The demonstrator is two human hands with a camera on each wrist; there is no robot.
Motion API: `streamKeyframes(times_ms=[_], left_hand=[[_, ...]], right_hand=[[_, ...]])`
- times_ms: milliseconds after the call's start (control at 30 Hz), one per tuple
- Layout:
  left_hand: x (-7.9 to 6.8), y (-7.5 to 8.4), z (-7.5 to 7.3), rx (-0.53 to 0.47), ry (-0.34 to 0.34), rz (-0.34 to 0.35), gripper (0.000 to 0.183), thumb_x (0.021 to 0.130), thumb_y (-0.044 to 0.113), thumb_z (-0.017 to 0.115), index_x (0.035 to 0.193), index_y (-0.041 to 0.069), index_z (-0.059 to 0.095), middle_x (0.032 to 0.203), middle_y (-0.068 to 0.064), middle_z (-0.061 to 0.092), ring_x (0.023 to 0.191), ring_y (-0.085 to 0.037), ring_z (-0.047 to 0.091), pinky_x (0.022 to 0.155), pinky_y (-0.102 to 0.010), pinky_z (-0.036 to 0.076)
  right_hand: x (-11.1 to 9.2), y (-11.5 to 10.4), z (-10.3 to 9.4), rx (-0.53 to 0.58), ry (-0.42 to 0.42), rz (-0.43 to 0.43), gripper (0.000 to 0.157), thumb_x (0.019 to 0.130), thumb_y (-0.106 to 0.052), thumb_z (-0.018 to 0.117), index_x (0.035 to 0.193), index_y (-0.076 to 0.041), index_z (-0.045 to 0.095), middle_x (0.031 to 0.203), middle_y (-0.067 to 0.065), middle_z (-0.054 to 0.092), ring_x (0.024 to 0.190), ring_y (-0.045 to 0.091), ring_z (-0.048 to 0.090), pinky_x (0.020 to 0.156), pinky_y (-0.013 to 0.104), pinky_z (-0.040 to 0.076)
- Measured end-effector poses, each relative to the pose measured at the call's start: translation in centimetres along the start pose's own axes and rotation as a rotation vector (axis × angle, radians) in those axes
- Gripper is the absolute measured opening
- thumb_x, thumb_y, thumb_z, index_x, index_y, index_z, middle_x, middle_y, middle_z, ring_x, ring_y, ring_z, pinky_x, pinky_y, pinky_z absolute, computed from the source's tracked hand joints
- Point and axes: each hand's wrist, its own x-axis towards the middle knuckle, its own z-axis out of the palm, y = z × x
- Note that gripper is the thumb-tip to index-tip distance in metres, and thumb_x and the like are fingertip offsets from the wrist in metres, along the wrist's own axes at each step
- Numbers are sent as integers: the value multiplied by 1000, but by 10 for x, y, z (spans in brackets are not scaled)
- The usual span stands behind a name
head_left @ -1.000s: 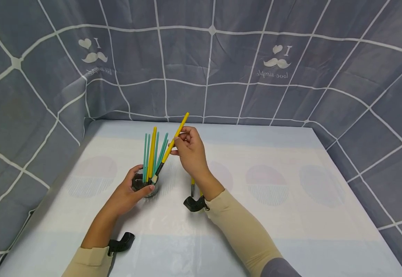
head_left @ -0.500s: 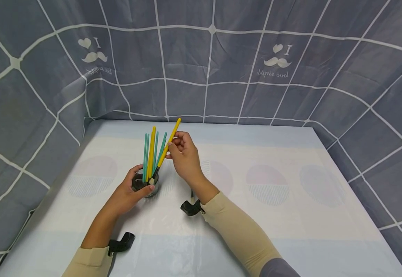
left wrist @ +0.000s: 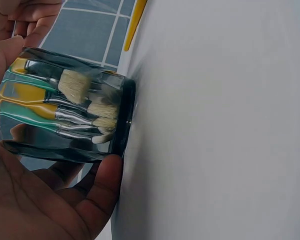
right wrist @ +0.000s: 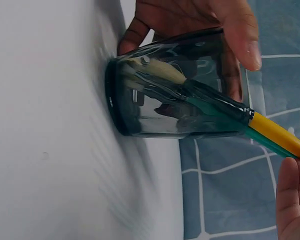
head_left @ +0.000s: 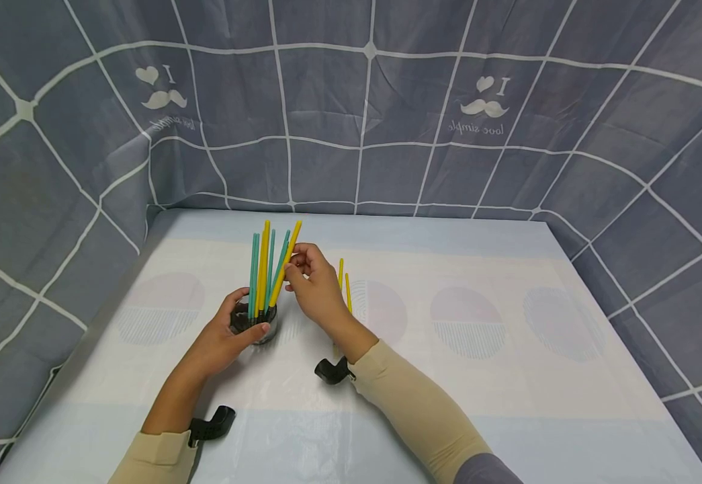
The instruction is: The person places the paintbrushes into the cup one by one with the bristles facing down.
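My left hand [head_left: 220,346] grips a smoky clear glass [right wrist: 200,55] standing on the table, thumb on its near side. Inside lean several paintbrushes, bristles down: a yellow-handled one [head_left: 262,269] and several thin teal-handled ones [head_left: 251,279]. Their pale bristles [left wrist: 74,86] show through the wall in the left wrist view. With thumb and fingers my right hand [head_left: 317,289] pinches another yellow-handled paintbrush [right wrist: 275,129] by its handle. That brush slants over the rim, its black ferrule and bristles within the glass.
Two more yellow-handled brushes [head_left: 348,290] lie on the table behind my right wrist, partly hidden. A pale patterned cloth [head_left: 459,376] covers the table. Grey curtain [head_left: 326,101] with white lines encloses its back and sides. Black cameras [head_left: 213,425] sit on both wrists.
My right hand has moved left and down toward me, lowering the yellow brush from above the rim into the glass. The left hand has stayed still around the glass.
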Motion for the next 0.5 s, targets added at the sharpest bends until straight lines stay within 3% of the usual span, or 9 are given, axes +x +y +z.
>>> streamKeyframes(times_ms=[100, 300, 500], left_hand=[[0, 1, 0, -1, -1, 0, 88, 90, 48, 70, 156, 22, 18, 148, -25, 38, 133, -46, 38, 96, -67, 35], [0, 1, -1, 13, -6, -2, 89, 91, 49, 69, 157, 21, 16, 150, -25, 35, 132, -47, 38, 95, -66, 36], [-1, 3, -2, 19, -10, -15, 90, 91, 49, 69, 157, 22, 15, 151, -26, 33, 132, -49, 37, 95, -67, 36]], right_hand=[[3, 14, 2, 4, -18, 3, 27, 102, -4, 53, 129, -3, 51, 101, 12, 59, 91, 32, 65, 75, 41, 57], [2, 22, 2, -5, -50, -12, 25, 101, -6, 55, 126, -6, 52, 97, 7, 60, 90, 37, 65, 74, 34, 57], [0, 23, 2, -98, -65, -15, 24, 101, -9, 56, 125, -9, 53, 94, 1, 61, 82, 25, 65, 67, 25, 52]])
